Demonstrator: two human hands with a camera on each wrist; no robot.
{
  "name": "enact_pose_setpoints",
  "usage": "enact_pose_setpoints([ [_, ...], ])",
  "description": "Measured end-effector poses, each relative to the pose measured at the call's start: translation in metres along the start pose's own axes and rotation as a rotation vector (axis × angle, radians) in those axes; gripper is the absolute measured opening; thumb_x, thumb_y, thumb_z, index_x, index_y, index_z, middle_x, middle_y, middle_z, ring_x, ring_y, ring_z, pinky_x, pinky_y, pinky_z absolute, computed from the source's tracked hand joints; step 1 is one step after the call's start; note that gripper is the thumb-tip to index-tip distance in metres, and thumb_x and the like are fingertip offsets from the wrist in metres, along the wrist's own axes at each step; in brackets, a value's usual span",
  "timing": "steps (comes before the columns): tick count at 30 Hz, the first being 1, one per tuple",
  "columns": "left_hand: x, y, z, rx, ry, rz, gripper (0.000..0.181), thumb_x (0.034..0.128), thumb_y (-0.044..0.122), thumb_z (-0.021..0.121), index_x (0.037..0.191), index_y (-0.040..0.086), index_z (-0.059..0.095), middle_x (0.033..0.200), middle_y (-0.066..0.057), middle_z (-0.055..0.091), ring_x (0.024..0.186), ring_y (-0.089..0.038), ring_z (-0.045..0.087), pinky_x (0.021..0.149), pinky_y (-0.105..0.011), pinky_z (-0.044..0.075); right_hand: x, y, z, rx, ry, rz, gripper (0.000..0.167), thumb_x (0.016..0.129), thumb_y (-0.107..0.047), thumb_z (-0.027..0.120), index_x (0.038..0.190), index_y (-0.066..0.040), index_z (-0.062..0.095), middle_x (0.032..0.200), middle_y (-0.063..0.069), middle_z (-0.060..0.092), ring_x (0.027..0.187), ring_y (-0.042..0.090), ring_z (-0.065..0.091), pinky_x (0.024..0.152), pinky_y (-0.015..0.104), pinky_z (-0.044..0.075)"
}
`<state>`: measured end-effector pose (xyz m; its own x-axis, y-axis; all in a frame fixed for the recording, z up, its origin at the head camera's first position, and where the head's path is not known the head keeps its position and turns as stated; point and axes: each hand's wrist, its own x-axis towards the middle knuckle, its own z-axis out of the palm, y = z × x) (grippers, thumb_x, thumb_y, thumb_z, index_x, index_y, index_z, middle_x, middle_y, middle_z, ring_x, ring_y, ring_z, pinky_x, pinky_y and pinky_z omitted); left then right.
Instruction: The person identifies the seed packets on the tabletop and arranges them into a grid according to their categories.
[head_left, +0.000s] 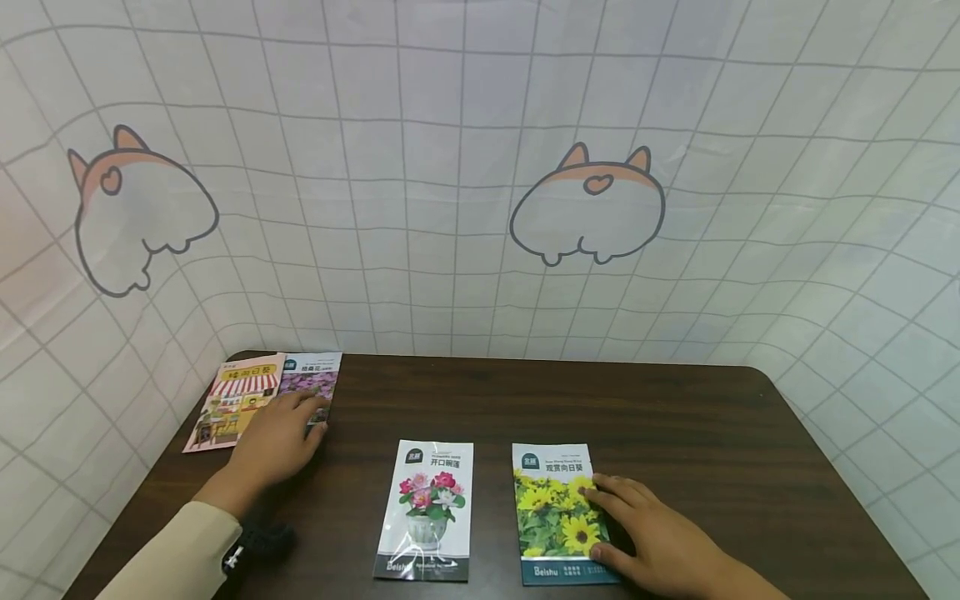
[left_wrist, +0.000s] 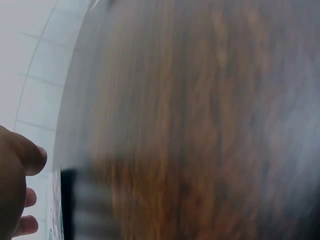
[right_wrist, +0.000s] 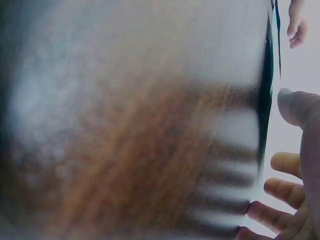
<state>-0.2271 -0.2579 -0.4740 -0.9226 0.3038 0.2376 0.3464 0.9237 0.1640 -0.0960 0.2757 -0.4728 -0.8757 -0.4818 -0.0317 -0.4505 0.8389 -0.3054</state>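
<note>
My left hand (head_left: 279,435) reaches over the far left of the table, its fingers on or just above a seed packet with purple flowers (head_left: 309,382). That packet's lower part is hidden by the hand. Beside it lies a pink packet with a striped awning (head_left: 232,404). Toward the right, my right hand (head_left: 660,537) touches the right edge of a seed packet with yellow sunflowers (head_left: 555,521), fingers spread. A white seed packet with a pot of pink flowers (head_left: 427,512) lies between the hands. In the right wrist view, the fingertips (right_wrist: 282,192) stand beside a dark green packet edge (right_wrist: 265,105).
The dark wooden table (head_left: 450,400) has rounded far corners. A white grid-patterned curtain (head_left: 420,183) with cartoon animal prints surrounds its back and sides. A black strap (head_left: 262,542) sits at the left wrist, below a cream sleeve (head_left: 180,554).
</note>
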Motion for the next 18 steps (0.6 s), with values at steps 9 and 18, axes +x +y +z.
enact_pose_setpoints([
  [9, 0.002, -0.013, 0.005, 0.022, -0.037, -0.021, 0.033, 0.0956, 0.022, 0.07, 0.125, 0.007, 0.07, 0.129, -0.024, 0.061, 0.123, -0.048, 0.053, 0.098, -0.067, 0.042, 0.0, 0.0, 0.003, -0.012, 0.02, -0.007, 0.071, 0.097, -0.068, 0.051, 0.151, -0.022, 0.051, 0.156, 0.005, 0.044, 0.14, 0.03, 0.044, 0.092, 0.05, 0.055],
  [18, 0.008, -0.007, 0.009, 0.017, -0.058, -0.003, 0.032, 0.0963, 0.023, 0.069, 0.124, 0.007, 0.071, 0.129, -0.023, 0.063, 0.121, -0.047, 0.056, 0.097, -0.065, 0.044, 0.0, 0.001, 0.003, -0.016, 0.001, -0.027, 0.072, 0.096, -0.068, 0.054, 0.149, -0.02, 0.055, 0.157, 0.006, 0.045, 0.142, 0.034, 0.042, 0.098, 0.055, 0.052],
])
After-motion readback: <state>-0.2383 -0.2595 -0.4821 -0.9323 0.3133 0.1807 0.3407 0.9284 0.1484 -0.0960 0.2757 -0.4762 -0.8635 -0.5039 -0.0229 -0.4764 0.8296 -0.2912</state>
